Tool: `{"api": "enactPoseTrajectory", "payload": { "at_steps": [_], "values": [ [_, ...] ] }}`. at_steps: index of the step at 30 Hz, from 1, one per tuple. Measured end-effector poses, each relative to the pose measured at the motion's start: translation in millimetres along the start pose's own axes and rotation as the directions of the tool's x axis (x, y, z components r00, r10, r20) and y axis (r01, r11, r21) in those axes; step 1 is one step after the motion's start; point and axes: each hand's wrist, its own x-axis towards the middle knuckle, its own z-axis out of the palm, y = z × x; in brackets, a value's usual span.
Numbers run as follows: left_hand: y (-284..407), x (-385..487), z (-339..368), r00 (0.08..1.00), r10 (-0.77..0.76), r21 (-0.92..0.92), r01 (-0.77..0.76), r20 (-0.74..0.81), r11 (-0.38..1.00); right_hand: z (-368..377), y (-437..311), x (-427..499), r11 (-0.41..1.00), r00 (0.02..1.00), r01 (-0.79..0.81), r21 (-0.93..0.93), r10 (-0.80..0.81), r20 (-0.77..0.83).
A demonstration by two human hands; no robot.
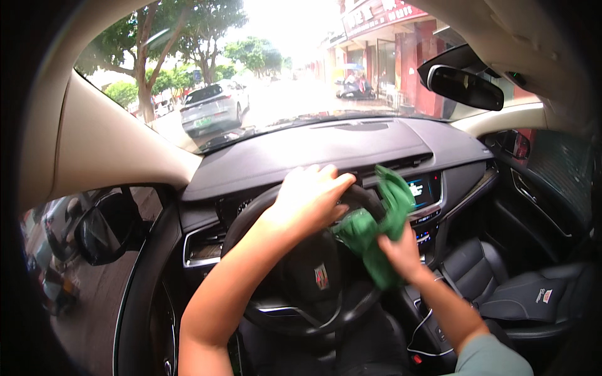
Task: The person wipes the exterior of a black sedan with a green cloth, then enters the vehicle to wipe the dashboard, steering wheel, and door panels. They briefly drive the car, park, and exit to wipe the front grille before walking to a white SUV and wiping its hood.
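A black steering wheel with a crest on its hub stands in front of me. Over its top rim lies my left hand, gripping the rim with the fingers on the far side. My right hand holds a green cloth against the wheel's right side. The cloth wraps around that part of the rim, and folds of it hang inside and below. Both the right hand and the cloth are blurred. The cloth partly covers the lit centre screen.
The dashboard runs beneath the windshield, with a rear-view mirror above. A white cable loops by the centre console. To the right is a black passenger seat. Outside are a silver car and a side mirror.
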Motion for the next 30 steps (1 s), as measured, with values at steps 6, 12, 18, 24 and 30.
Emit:
{"api": "enactPoseTrajectory", "payload": {
  "at_steps": [6, 12, 18, 24, 30],
  "values": [
    [-25.9, -116.3, -11.2, 0.769, -0.629, -0.205, 0.601, -0.114, 0.772, 46.6, 85.0, -132.0, 0.95, 0.922, -0.25, 0.184, 0.292, -0.253],
    [-25.4, -128.4, -8.3, 0.614, -0.786, -0.324, 0.758, 0.066, 0.565, 11.7, -7.3, 39.1, 0.758, 0.893, 0.417, -0.502, -0.445, 0.071],
    [-70.6, -104.2, 7.9, 0.88, -0.467, -0.322, 0.469, 0.09, 0.822, 118.9, -140.3, 131.7, 0.49, 0.529, 0.837, -0.243, -0.614, 0.586],
    [-75.1, -107.6, 24.5, 0.795, -0.601, -0.335, 0.589, 0.077, 0.736, 93.8, -105.9, 150.6, 0.563, 0.634, 0.76, -0.325, -0.528, 0.565],
    [-74.8, -102.2, 31.3, 0.793, -0.607, -0.433, 0.565, 0.05, 0.703, 22.6, 15.6, 59.1, 0.971, 0.988, 0.116, -0.21, -0.134, -0.074]
  ]
}}
